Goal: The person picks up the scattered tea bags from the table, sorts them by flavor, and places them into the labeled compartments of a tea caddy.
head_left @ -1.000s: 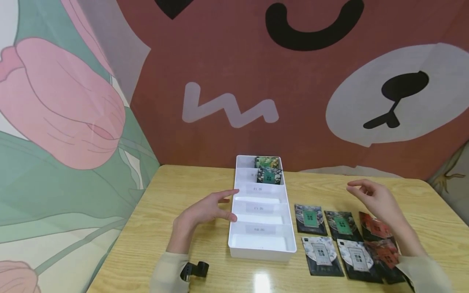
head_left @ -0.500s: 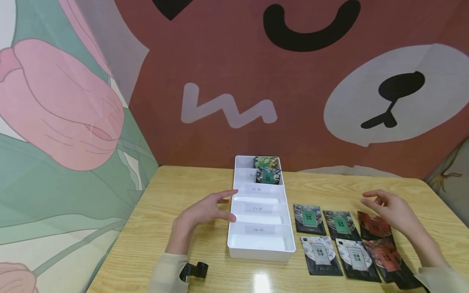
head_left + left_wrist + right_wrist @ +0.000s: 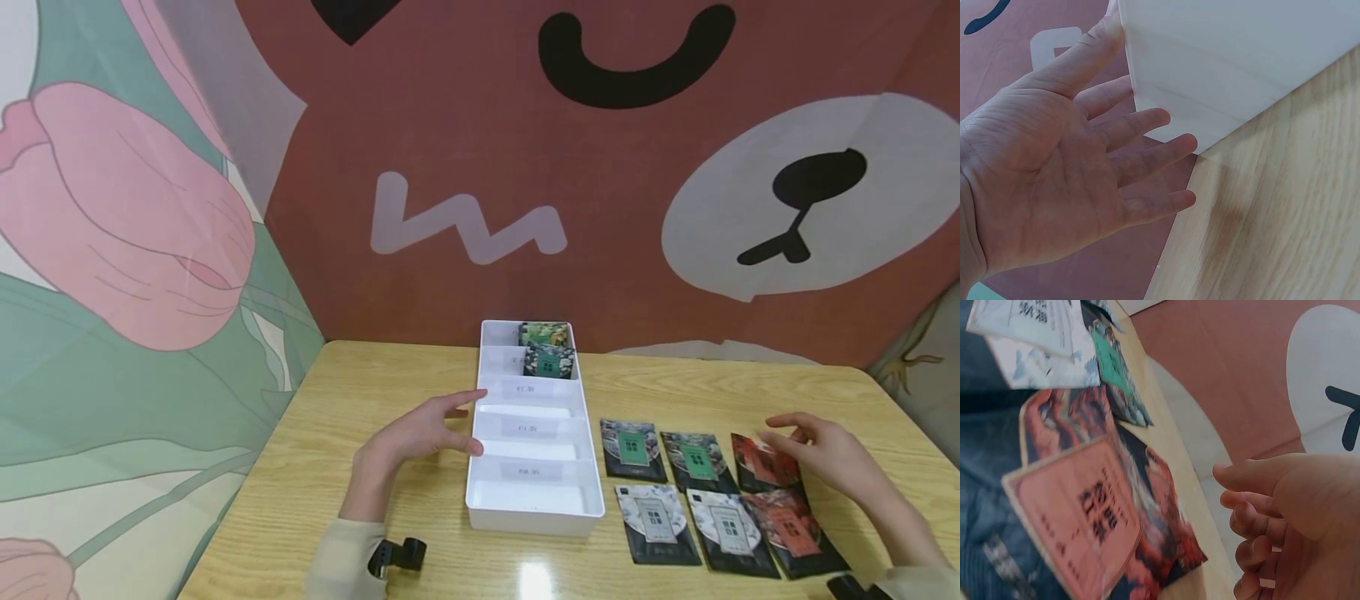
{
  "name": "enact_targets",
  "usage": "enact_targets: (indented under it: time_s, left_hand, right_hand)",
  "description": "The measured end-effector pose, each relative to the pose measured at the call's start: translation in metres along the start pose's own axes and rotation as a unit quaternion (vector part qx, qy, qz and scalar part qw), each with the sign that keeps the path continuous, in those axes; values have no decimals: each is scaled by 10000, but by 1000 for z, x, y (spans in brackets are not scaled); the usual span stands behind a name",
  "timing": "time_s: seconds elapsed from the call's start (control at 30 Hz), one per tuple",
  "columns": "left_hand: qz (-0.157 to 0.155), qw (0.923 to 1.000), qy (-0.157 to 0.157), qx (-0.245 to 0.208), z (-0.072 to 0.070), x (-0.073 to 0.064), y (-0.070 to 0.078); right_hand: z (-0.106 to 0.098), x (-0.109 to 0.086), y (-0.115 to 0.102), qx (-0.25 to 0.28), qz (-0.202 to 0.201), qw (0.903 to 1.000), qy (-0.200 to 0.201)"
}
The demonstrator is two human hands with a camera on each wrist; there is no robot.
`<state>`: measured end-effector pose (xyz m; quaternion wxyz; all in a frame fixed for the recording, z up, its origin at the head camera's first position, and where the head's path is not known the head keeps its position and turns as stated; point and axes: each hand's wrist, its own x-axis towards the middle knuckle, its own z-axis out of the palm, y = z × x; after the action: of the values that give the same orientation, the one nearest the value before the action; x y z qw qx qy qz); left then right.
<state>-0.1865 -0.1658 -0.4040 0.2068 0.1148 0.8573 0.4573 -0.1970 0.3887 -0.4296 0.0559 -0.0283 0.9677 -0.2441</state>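
Note:
A white divided box (image 3: 536,521) stands on the table, with my left hand (image 3: 412,433) at its left side. The thumb and a fingertip touch the box's rim; in the left wrist view that hand's (image 3: 1066,156) fingers are extended beside the outer wall. My right hand (image 3: 828,454) hovers over the right end of the loose tea sachets, loosely curled and holding nothing. Under it are a red sachet (image 3: 765,462) and, nearer, another red-labelled sachet (image 3: 793,532). Two green-labelled sachets (image 3: 632,450) and two white-labelled sachets (image 3: 654,525) lie to their left.
Inside the box's far compartments stand a green sachet (image 3: 545,334) and a dark sachet (image 3: 549,362). Its compartments carry label strips (image 3: 528,428). A patterned wall (image 3: 450,292) rises behind the wooden table (image 3: 390,367), another on the left.
My right hand has moved rightward and toward me, from behind the sachets to above the red ones, uncovering more of them. The left hand has stayed at the box's rim.

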Motion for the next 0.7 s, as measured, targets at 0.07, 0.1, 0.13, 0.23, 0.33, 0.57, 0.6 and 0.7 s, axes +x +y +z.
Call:
enact_targets:
  time_s: [0.07, 0.1, 0.13, 0.23, 0.33, 0.57, 0.6, 0.7]
  left_hand:
    - [19, 10000, -7, -4, 0, 0, 0]
    - [21, 10000, -8, -5, 0, 0, 0]
    - [26, 10000, -11, -12, 0, 0, 0]
    - [7, 10000, -15, -37, 0, 0, 0]
    - [4, 10000, -15, -77, 0, 0, 0]
    - [97, 9999, -27, 8, 0, 2, -1]
    - [123, 9999, -31, 6, 0, 2, -1]
    - [155, 9999, -36, -29, 0, 1, 0]
  right_hand:
    - [0, 0, 4, -59, 52, 10000, -29]
    - [0, 1, 7, -101, 70, 9999, -47]
    - [0, 1, 9, -140, 87, 9998, -62]
    - [0, 0, 17, -232, 82, 9996, -135]
    - [0, -1, 24, -244, 69, 9995, -209]
    - [0, 0, 38, -225, 230, 9981, -527]
    - [0, 0, 39, -224, 257, 9978, -569]
    - [-1, 0, 41, -177, 282, 9974, -646]
